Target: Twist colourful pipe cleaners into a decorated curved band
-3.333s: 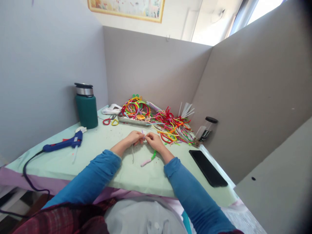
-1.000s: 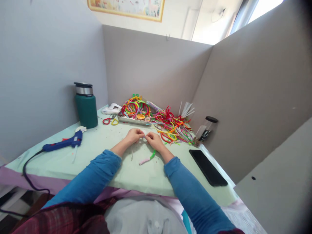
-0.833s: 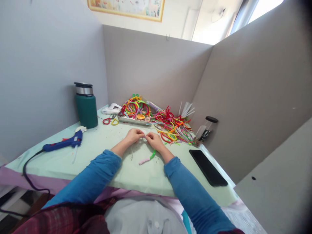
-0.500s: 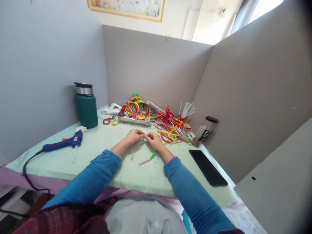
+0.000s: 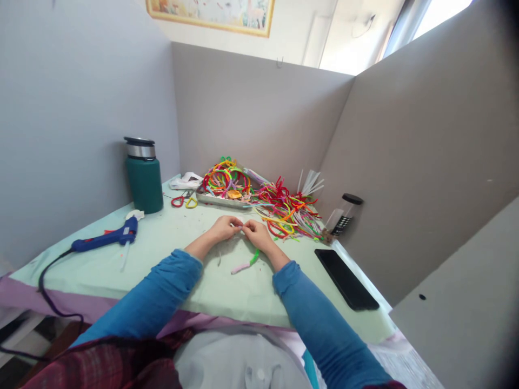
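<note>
My left hand and my right hand meet fingertip to fingertip over the middle of the table. Both are closed in a pinch on a small piece of pipe cleaner, mostly hidden by the fingers. Below my right palm is a fuzzy pipe cleaner piece, pink at one end and green at the other. Whether it joins what the fingers hold, I cannot tell. A thin grey strand lies under my left hand.
Behind the hands are a metal tray of coloured rings and a pile of pipe cleaners. Scissors, a green bottle and a blue glue gun stand or lie left. Right are a black phone and a clear black-capped container.
The fingertips of both hands have shifted slightly where they meet, and the left fingers look a little more curled. The things on the table stay where they were.
</note>
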{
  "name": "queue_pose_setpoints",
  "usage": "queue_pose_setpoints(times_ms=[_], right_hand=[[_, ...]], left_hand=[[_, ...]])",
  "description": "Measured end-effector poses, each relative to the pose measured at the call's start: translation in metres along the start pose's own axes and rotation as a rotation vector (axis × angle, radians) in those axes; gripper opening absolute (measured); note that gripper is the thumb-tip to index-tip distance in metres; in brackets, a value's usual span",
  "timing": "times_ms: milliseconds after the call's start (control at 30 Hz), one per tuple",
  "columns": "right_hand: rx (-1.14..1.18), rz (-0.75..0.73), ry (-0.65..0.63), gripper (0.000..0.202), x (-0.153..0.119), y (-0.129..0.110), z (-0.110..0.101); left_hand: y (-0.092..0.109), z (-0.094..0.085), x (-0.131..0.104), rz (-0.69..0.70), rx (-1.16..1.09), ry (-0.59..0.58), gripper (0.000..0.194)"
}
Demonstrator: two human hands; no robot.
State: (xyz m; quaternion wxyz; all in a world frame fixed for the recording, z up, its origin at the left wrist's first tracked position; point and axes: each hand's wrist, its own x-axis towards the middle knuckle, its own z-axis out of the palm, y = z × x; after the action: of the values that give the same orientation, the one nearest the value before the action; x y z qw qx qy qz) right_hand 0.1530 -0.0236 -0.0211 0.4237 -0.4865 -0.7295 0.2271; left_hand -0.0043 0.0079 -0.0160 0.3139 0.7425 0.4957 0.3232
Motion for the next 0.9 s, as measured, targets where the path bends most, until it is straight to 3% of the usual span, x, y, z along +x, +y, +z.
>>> queue_pose_setpoints(times_ms=[267,533,900], right_hand=[[-0.013,-0.004,0.0,0.013,0.0017,0.0032,0.0013],[0.019,0.002,0.009,0.013,0.0013,0.0009,0.0006],[0.076,0.036,0.019,0.013,0.0011,-0.0039,-0.0014]], left_hand=[[0.0079,-0.0046,-0.0063,0.006,0.104,0.013,0.032],[0.0046,-0.0042,-0.0022,0.179,0.175,0.089,0.029],[0.006,-0.0045,-0.0042,0.251,0.208,0.183,0.019]])
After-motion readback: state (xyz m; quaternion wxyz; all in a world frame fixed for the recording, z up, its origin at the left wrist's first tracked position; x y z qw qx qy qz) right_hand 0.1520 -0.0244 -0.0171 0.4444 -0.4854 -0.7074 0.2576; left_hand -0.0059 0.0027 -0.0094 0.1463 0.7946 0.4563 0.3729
